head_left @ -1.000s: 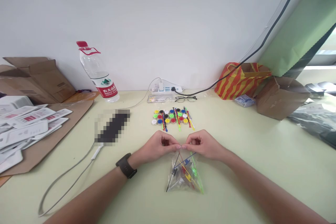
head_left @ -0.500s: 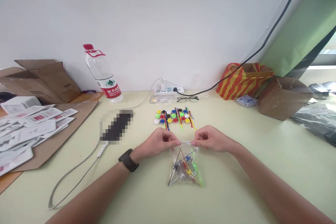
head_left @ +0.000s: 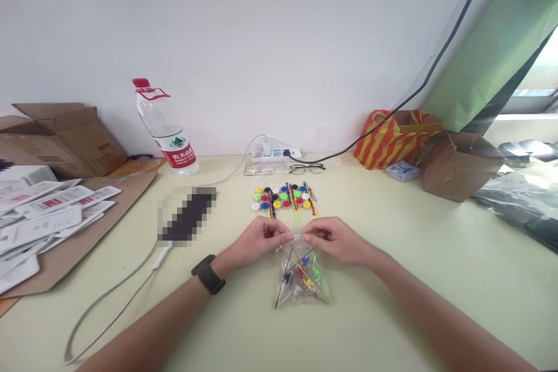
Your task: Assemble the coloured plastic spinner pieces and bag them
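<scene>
Both hands pinch the top edge of a clear plastic zip bag (head_left: pixel 300 285) that rests on the pale green table. Inside it lie thin coloured plastic sticks and small pieces in black, blue, red, yellow and green. My left hand (head_left: pixel 264 238), with a dark watch on its wrist, grips the left part of the bag's mouth. Close beside it, my right hand (head_left: pixel 337 238) holds the edge between thumb and fingers. Just beyond the hands are rows of small coloured round discs (head_left: pixel 278 205) with bundles of coloured sticks (head_left: pixel 292 202) laid across them.
A large water bottle (head_left: pixel 168 128) stands at the back left. A pixelated dark object with a cable (head_left: pixel 157 258) lies left. Beyond are white cards (head_left: pixel 47 215), cardboard boxes (head_left: pixel 462 165), a striped bag (head_left: pixel 383 139), glasses (head_left: pixel 307 168) and a power strip (head_left: pixel 274 152).
My right hand has moved left along the bag's top edge, nearer my left hand. The whole view has shifted slightly. The bag stays pinched in both hands.
</scene>
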Available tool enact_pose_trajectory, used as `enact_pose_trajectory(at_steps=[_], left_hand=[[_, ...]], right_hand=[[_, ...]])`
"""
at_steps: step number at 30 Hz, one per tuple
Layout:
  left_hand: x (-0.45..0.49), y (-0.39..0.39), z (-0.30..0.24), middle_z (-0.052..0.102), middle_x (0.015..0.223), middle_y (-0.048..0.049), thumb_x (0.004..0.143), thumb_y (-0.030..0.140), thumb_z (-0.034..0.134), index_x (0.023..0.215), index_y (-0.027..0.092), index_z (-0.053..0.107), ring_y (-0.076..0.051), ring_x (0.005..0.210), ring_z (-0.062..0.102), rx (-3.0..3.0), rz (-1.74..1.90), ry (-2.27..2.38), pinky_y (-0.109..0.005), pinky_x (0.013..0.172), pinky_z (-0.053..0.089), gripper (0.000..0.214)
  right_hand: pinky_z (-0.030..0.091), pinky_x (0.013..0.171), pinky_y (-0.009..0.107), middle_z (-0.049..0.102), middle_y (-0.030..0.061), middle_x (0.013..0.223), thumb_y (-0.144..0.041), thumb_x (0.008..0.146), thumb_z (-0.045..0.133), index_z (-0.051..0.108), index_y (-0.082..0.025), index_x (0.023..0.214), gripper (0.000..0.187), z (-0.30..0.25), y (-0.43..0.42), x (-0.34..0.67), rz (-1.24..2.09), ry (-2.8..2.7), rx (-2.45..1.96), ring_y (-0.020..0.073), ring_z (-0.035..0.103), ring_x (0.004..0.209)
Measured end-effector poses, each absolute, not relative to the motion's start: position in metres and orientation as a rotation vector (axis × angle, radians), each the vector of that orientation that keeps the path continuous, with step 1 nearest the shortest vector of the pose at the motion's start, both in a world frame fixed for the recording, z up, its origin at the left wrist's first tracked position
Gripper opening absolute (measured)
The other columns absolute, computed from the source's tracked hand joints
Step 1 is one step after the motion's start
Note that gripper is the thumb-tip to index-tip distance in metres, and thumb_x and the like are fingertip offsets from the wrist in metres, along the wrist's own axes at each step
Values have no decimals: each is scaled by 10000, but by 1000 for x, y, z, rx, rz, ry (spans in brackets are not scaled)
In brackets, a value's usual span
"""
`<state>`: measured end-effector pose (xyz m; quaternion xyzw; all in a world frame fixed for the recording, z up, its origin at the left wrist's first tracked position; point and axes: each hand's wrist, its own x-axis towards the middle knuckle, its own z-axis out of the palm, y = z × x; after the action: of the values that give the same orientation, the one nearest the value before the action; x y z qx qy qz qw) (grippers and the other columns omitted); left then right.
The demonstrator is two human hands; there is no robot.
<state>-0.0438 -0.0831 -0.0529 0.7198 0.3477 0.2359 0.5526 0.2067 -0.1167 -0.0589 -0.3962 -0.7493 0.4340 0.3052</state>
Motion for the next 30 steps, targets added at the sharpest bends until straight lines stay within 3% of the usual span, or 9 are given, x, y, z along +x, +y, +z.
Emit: enact_pose_trajectory(at_steps=[6,13,20,25,30], left_hand=[[-43,-82,-55,648,657,-26,908,507,713,843,130,771,-119,600,529,1747,545,829,-237,576,395,386],[-49,-79,-53,647,697,-18,943,492,667,804,141,724,-128,653,533,1890,514,878,-245,618,413,382],[-45,-91,-53,665,828,-25,957,431,658,1086,175,733,-142,725,546,1965,602,870,-254,661,437,297],[-35,-98,-55,682,783,-41,950,421,677,900,142,753,-139,709,568,1881,582,820,-252,656,448,294],[-34,-98,-55,721,799,-52,927,413,715,883,143,770,-141,725,598,1842,596,818,-249,671,465,279]], right_hand=[[292,570,273,442,-28,631,-479,982,587,564,-189,668,428,-58,-116,211,1022,-2066,-1103,129,374,604],[288,557,268,454,-25,623,-508,914,687,664,-153,694,419,-65,-106,225,1222,-1968,-1118,120,354,606],[299,554,263,489,-23,619,-505,875,747,712,-134,743,395,-69,-110,216,1336,-1883,-1070,115,381,598],[295,541,254,489,-30,623,-493,853,778,676,-143,725,386,-67,-116,208,1273,-1905,-1059,110,390,591],[292,542,254,477,-33,626,-520,903,716,657,-149,718,419,-66,-116,206,1300,-1924,-1038,108,372,594]])
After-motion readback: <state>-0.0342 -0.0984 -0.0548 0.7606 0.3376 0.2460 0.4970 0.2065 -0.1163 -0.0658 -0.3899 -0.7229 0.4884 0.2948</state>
